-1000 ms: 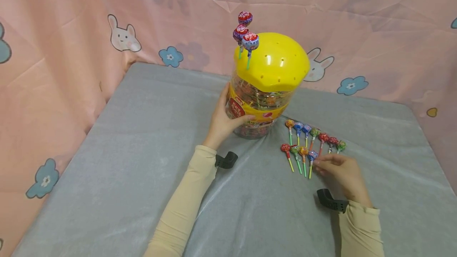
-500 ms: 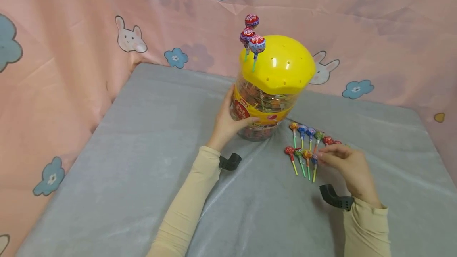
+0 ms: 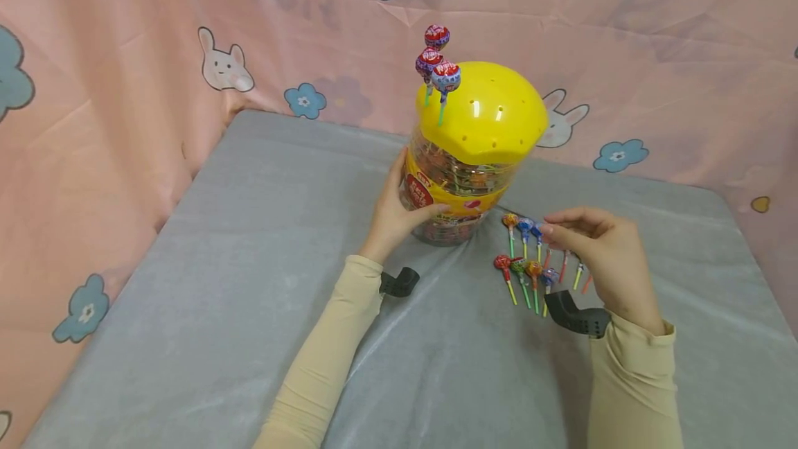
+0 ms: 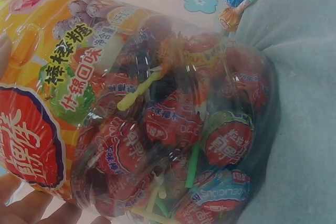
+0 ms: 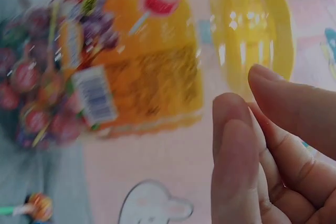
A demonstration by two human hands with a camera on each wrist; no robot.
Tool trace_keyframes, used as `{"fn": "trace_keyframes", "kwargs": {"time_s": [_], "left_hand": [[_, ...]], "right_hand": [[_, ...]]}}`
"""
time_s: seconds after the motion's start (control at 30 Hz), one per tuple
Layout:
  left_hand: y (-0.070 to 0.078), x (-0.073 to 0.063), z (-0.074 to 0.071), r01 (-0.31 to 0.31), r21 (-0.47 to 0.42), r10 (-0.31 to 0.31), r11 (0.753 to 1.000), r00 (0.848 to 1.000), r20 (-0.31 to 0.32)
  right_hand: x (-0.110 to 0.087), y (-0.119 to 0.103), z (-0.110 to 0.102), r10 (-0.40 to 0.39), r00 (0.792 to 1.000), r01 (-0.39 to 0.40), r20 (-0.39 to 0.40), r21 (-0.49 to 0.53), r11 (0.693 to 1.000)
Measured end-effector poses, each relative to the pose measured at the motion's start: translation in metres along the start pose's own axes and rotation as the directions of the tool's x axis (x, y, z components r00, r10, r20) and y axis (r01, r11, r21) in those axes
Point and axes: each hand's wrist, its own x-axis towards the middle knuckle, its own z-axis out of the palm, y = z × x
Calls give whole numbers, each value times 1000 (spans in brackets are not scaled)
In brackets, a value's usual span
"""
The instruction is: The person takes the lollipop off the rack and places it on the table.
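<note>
A clear jar full of lollipops, with a yellow label (image 3: 464, 205) and a domed yellow lid (image 3: 492, 120), leans to the right on the cloth. My left hand (image 3: 393, 217) grips its lower left side, thumb across the front and other fingers round the side. Three lollipops (image 3: 446, 78) stand upright at the lid's left edge. My right hand (image 3: 607, 262) hovers over the right part of two rows of lollipops, covering several heads in the head view. Between its bent index finger (image 5: 233, 129) and thumb (image 5: 283, 90) there is a gap with nothing in it.
The front row includes a red lollipop (image 3: 502, 263) and an orange lollipop (image 3: 533, 269); the back row starts with another orange lollipop (image 3: 510, 220). Grey cloth (image 3: 249, 262) covers the table. A pink patterned curtain (image 3: 299, 12) hangs behind and at the sides.
My right hand has left the rightmost lollipop of the front row and moved up and away, over the back row. My left hand keeps its grip on the jar.
</note>
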Motion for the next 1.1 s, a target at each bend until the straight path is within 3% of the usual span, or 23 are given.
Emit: {"fn": "trace_keyframes", "kwargs": {"time_s": [0.23,0.63,1.1], "left_hand": [[-1,1,-1,1,-11,-1,1000,1000,0],[-1,1,0,6,38,-6,999,1000,-8],[0,1,0,-7,20,7,1000,1000,-3]], "right_hand": [[8,-25,14,-69,997,71,-19,89,994],[19,-60,36,-193,981,193,-12,127,973],[29,-89,55,-253,967,250,-9,195,949]]}}
